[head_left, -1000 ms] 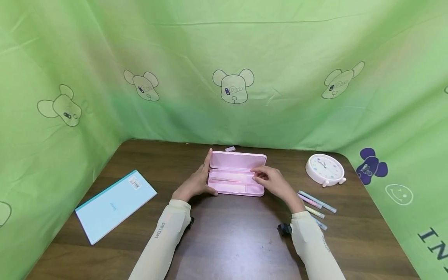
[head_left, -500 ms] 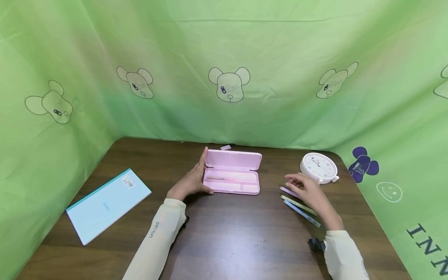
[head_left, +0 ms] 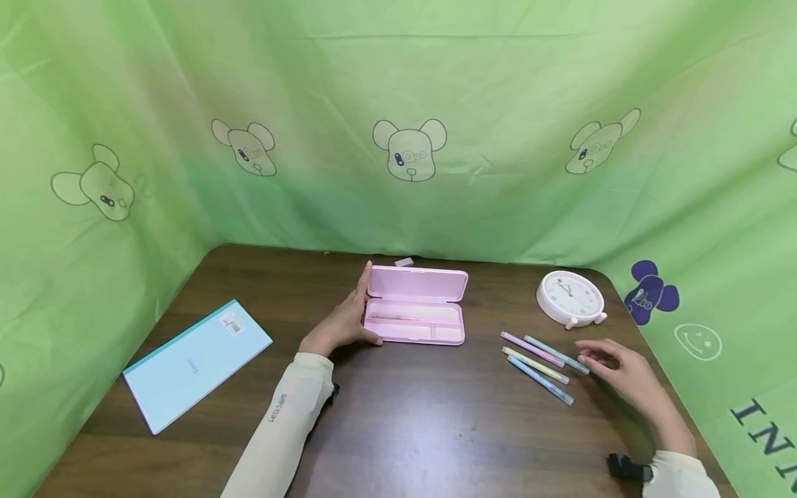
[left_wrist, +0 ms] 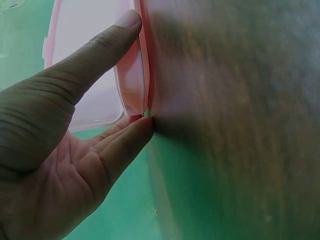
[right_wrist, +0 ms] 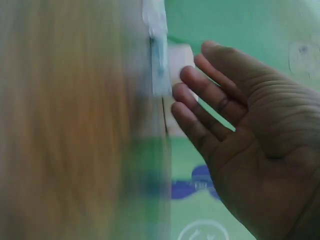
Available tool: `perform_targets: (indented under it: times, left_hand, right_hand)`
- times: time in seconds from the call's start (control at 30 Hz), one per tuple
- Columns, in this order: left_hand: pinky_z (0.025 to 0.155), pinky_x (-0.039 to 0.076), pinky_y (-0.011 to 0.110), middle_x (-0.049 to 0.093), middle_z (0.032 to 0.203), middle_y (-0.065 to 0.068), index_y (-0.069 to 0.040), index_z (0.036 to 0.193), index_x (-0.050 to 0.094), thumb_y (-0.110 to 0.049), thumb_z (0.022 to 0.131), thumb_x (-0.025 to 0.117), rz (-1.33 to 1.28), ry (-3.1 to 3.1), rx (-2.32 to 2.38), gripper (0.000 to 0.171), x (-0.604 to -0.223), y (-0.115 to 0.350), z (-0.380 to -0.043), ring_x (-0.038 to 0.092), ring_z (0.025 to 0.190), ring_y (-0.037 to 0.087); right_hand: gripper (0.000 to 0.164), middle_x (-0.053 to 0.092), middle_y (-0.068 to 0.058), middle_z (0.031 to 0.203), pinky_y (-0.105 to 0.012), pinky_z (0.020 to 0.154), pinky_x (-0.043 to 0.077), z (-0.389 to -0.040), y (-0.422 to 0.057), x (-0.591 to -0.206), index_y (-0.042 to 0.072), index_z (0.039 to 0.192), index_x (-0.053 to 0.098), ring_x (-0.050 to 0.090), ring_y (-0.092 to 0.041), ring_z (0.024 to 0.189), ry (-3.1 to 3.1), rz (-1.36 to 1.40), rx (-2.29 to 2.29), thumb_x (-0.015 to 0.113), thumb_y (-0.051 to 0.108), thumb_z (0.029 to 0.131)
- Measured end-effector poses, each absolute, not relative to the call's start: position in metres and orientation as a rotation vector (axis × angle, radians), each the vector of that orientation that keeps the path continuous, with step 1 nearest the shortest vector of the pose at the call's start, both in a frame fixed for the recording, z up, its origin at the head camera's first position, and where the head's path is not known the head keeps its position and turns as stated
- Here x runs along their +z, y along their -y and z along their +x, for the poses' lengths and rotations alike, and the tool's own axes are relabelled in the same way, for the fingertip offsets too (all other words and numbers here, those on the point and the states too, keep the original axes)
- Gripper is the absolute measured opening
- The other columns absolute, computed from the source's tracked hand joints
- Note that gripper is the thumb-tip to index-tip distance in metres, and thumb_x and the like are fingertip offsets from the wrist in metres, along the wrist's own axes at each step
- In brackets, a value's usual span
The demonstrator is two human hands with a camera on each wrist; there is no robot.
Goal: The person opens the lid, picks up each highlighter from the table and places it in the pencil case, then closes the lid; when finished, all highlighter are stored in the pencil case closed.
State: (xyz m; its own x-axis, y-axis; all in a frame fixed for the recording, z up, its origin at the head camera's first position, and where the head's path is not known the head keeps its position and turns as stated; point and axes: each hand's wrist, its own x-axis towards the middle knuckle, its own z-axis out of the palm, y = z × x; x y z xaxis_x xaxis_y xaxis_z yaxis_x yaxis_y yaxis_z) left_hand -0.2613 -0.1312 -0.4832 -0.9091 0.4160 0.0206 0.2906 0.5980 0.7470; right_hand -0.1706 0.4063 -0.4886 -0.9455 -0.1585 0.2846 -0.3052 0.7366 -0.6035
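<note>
A pink pencil case (head_left: 415,333) lies with its lid raised at the back middle of the table, and a slim pen (head_left: 396,317) lies in its long compartment. My left hand (head_left: 344,323) holds the case's left end, thumb at the front corner and fingers by the lid; the left wrist view shows the thumb (left_wrist: 95,52) across the case's side. My right hand (head_left: 623,371) hovers at the right of several capped pens, with relaxed fingers and nothing in them. Nearest to its fingertips is a grey-blue pen (head_left: 556,354). Beside that lie a pink-purple pen (head_left: 532,348), a yellow pen (head_left: 535,365) and a blue pen (head_left: 540,380).
A white round clock (head_left: 569,299) sits behind the pens, at the back right. A light-blue notebook (head_left: 198,366) lies at the left. Behind the case is a small eraser-like block (head_left: 403,262). Green printed cloth (head_left: 311,214) walls the table's back and sides.
My right hand has left the pencil case and moved right, past the pens to their far side. My left hand stays at the case. The head view has shifted slightly.
</note>
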Motion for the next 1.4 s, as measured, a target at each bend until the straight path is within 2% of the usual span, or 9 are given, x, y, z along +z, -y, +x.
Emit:
perform_targets:
  times: [0.13, 0.2, 0.37, 0.43, 0.57, 0.83, 1.13, 1.2, 1.4]
  left_hand:
    - [0.123, 0.035, 0.06, 0.007, 0.179, 0.027, -0.022, 0.172, -0.022, -0.013, 0.076, 0.102, 0.536, -2.663, 1.162, 0.157, -0.471, 0.129, -0.254, 0.029, 0.158, 0.049]
    - [0.123, 0.036, 0.059, 0.006, 0.18, 0.024, -0.028, 0.171, -0.024, -0.015, 0.074, 0.104, 0.53, -2.67, 1.163, 0.161, -0.485, 0.132, -0.262, 0.029, 0.158, 0.047]
    - [0.122, 0.036, 0.06, 0.008, 0.179, 0.025, -0.03, 0.171, -0.025, -0.014, 0.073, 0.104, 0.527, -2.666, 1.175, 0.162, -0.485, 0.133, -0.262, 0.032, 0.157, 0.047]
    - [0.123, 0.035, 0.06, 0.007, 0.179, 0.027, -0.024, 0.171, -0.023, -0.011, 0.076, 0.102, 0.515, -2.664, 1.158, 0.158, -0.471, 0.13, -0.254, 0.032, 0.157, 0.048]
    - [0.123, 0.034, 0.06, 0.009, 0.179, 0.027, -0.027, 0.171, -0.023, -0.012, 0.077, 0.102, 0.509, -2.661, 1.16, 0.157, -0.47, 0.13, -0.253, 0.033, 0.157, 0.048]
    - [0.118, 0.04, 0.063, 0.01, 0.177, 0.032, -0.029, 0.171, -0.024, -0.019, 0.075, 0.103, 0.619, -2.69, 1.188, 0.159, -0.485, 0.135, -0.262, 0.036, 0.152, 0.054]
    - [0.123, 0.034, 0.061, 0.005, 0.179, 0.026, -0.018, 0.171, -0.021, -0.012, 0.076, 0.102, 0.544, -2.66, 1.159, 0.155, -0.469, 0.128, -0.255, 0.026, 0.159, 0.049]
    - [0.122, 0.034, 0.062, 0.005, 0.179, 0.027, -0.021, 0.171, -0.022, -0.014, 0.075, 0.103, 0.56, -2.655, 1.177, 0.158, -0.472, 0.129, -0.257, 0.027, 0.158, 0.051]
    - [0.115, 0.043, 0.063, 0.012, 0.178, 0.028, -0.035, 0.169, -0.027, -0.036, 0.068, 0.107, 0.671, -2.713, 1.205, 0.168, -0.528, 0.139, -0.286, 0.038, 0.152, 0.052]
  right_hand:
    - [0.023, 0.071, 0.024, 0.101, -0.01, 0.071, 0.05, -0.164, -0.416, -0.489, -0.005, 0.114, 0.077, 0.062, 0.009, 0.083, 2.758, 0.357, 1.009, 0.082, -0.002, 0.092]
    - [0.023, 0.071, 0.024, 0.101, -0.011, 0.07, 0.051, -0.163, -0.417, -0.489, -0.007, 0.114, 0.076, 0.063, 0.008, 0.082, 2.769, 0.37, 1.027, 0.081, -0.004, 0.092]
    - [0.025, 0.073, 0.016, 0.096, -0.011, 0.072, 0.052, -0.165, -0.416, -0.49, -0.009, 0.115, 0.075, 0.064, 0.008, 0.083, 2.796, 0.394, 1.066, 0.08, -0.006, 0.092]
    - [0.026, 0.074, 0.011, 0.094, -0.01, 0.073, 0.052, -0.166, -0.417, -0.491, -0.012, 0.116, 0.073, 0.064, 0.008, 0.084, 2.802, 0.41, 1.093, 0.079, -0.008, 0.091]
    - [0.029, 0.074, 0.005, 0.092, -0.01, 0.073, 0.052, -0.166, -0.418, -0.495, -0.015, 0.115, 0.071, 0.064, 0.007, 0.084, 2.799, 0.442, 1.126, 0.079, -0.015, 0.088]
    - [0.025, 0.072, -0.001, 0.092, -0.012, 0.07, 0.051, -0.167, -0.414, -0.496, -0.007, 0.109, 0.076, 0.061, 0.007, 0.081, 2.807, 0.437, 1.028, 0.081, -0.014, 0.086]
    - [0.022, 0.069, 0.001, 0.092, -0.012, 0.069, 0.049, -0.168, -0.412, -0.497, 0.001, 0.103, 0.079, 0.058, 0.006, 0.08, 2.811, 0.43, 0.936, 0.082, -0.013, 0.086]
    - [0.022, 0.069, 0.003, 0.091, -0.012, 0.069, 0.048, -0.168, -0.412, -0.497, 0.002, 0.101, 0.079, 0.058, 0.006, 0.08, 2.809, 0.432, 0.92, 0.082, -0.013, 0.086]
    - [0.019, 0.071, 0.002, 0.094, -0.013, 0.069, 0.047, -0.167, -0.413, -0.497, 0.003, 0.101, 0.081, 0.057, 0.008, 0.081, 2.819, 0.37, 0.887, 0.081, -0.011, 0.089]
